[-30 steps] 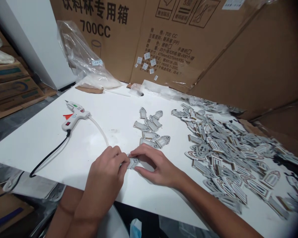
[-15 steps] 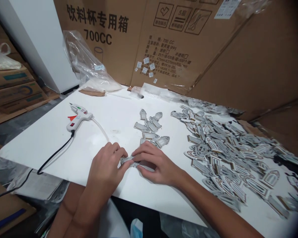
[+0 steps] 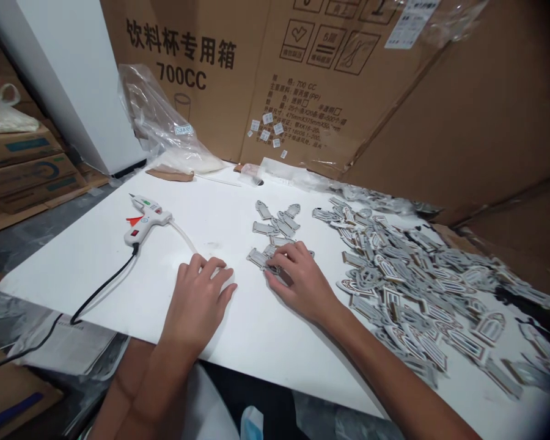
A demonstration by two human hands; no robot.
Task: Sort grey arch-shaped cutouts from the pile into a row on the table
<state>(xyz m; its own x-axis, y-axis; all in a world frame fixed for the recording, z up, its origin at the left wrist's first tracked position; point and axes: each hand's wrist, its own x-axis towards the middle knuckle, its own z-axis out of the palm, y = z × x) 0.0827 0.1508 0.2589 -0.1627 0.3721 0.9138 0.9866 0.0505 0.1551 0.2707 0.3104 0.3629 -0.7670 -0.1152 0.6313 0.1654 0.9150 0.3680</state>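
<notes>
My right hand (image 3: 297, 278) reaches into a small group of pieces, thumb and fingers closed around the right end of a grey window-shaped piece (image 3: 257, 258). Its fingers hide part of that piece and of those under it. Several similar grey pieces (image 3: 286, 223) lie just beyond, some overlapping. My left hand (image 3: 200, 290) rests low over the white tabletop (image 3: 211, 220), with fingers spread and nothing in them. To its upper left lies a white glue gun (image 3: 144, 223) with an orange trigger, a pale glue stick trailing from its back.
A wide heap of grey and white window-shaped pieces (image 3: 407, 281) covers the right side. Large cardboard boxes (image 3: 229, 110) wall off the back, with a clear plastic bag (image 3: 174, 140) before them. The glue gun's black cable (image 3: 103, 284) hangs over the left edge.
My hands have parted. The right one moved up and right from the front of the table to the small group with a grey piece; the left let go and opened.
</notes>
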